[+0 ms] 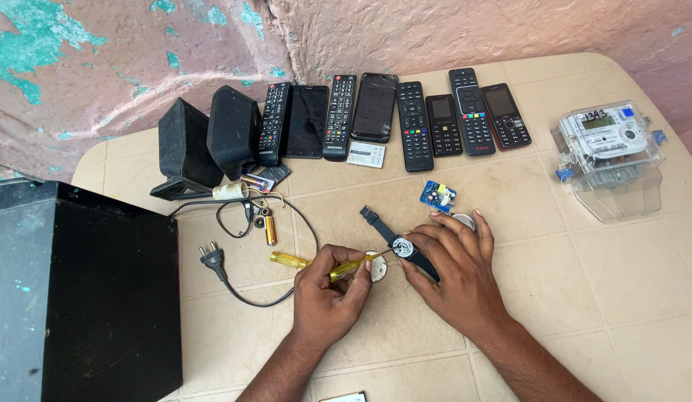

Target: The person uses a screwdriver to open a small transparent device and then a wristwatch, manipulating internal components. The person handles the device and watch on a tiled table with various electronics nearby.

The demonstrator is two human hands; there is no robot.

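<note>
My left hand grips a yellow-handled screwdriver, its tip reaching toward the opened back of a black wristwatch. My right hand presses down on the watch and its strap, holding it flat on the beige table. A round silver watch back cover lies between the two hands. Just beyond my right fingers sit a small blue circuit board and a small white round piece.
Along the far edge lie several remote controls and phones, beside two black speakers. A black cable with plug loops at left near a big black box. A clear electricity meter stands at right.
</note>
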